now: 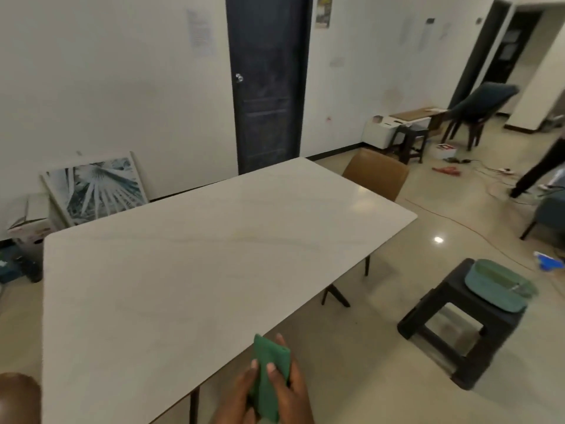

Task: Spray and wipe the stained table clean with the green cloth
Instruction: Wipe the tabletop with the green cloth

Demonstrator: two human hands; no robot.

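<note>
Two hands meet at the near edge of a large pale table (198,255), just off its near right side, and together they hold a folded green cloth (270,374). The right hand (293,390) cups the cloth from behind, fingers curled round its far side with one fingertip showing above the fold. The left hand (241,393) grips it from the front, thumb and a finger pressed on the green fabric. The cloth stands nearly upright between them, just beside the table's edge and not lying on it. A faint yellowish streak crosses the middle of the table top. At the table's far right side a brown chair (376,174) is tucked in. To the right of the table, well apart from it, a dark stool (458,325) stands on the shiny floor and carries a green basin (498,286). Beyond the table's far end a dark door (266,84) is set in a white wall. Left of the table, a framed picture of palm leaves (94,188) leans against that wall. A rounded brown shape (18,396) sits at the table's near left corner; what it is cannot be told.
</note>
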